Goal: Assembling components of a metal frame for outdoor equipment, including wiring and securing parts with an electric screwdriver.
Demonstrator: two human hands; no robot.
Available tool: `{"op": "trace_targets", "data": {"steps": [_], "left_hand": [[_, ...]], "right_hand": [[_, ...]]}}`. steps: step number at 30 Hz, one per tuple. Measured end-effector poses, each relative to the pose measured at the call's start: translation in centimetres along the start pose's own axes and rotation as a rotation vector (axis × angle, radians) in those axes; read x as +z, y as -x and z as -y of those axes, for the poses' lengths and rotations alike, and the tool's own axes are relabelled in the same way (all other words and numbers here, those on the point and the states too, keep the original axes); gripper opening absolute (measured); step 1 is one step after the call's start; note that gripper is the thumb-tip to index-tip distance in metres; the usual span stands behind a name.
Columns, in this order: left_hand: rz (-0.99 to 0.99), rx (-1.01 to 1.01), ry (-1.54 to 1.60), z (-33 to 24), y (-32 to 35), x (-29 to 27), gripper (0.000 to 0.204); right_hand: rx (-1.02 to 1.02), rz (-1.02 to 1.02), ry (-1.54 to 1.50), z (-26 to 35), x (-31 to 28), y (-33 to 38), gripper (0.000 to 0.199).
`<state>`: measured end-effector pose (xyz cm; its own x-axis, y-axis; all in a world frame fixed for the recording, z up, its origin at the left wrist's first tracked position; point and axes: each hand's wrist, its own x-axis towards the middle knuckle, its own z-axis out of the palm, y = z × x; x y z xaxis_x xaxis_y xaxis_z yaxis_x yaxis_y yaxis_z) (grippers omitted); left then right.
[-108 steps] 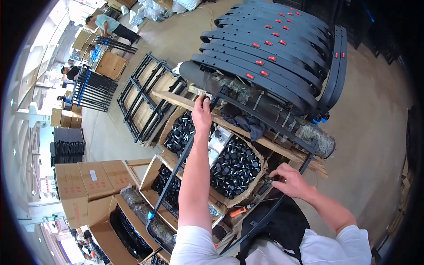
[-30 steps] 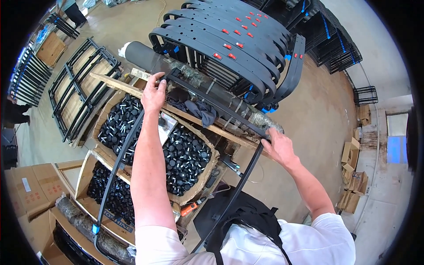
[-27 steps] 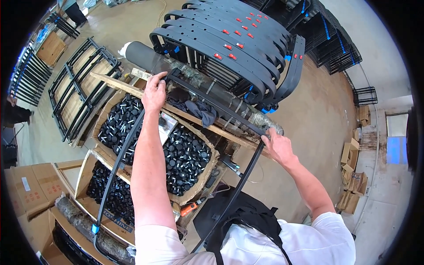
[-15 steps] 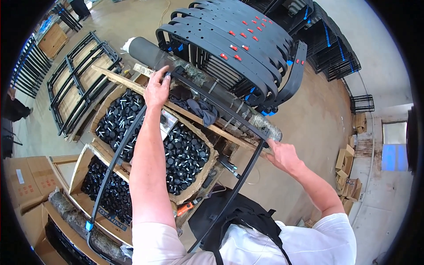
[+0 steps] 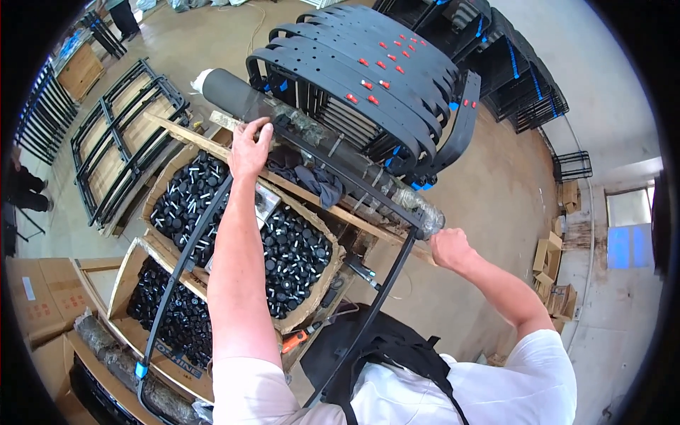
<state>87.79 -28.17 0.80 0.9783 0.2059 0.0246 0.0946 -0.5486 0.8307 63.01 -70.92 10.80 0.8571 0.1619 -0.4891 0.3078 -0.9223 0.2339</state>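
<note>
Nearest, a curved black metal frame (image 5: 185,265) arched from the person's lap up to a wooden plank (image 5: 333,205). Beneath lay cardboard boxes of black plastic feet (image 5: 283,248). The right hand (image 5: 448,247) was clenched round the frame's right corner; farther, the left hand (image 5: 249,150) lay on its left corner, fingers curled over. Steadying both corners evenly would likely have kept it from twisting. Beyond stood stacked black frames (image 5: 368,78)
</note>
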Motion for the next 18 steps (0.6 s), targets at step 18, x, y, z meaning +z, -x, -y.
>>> {"op": "trace_targets", "data": {"steps": [18], "left_hand": [[0.030, 0.038, -0.108, 0.4, -0.6, 0.2, 0.080]], "right_hand": [[0.059, -0.206, -0.247, 1.6, 0.9, -2.7, 0.037]]}}
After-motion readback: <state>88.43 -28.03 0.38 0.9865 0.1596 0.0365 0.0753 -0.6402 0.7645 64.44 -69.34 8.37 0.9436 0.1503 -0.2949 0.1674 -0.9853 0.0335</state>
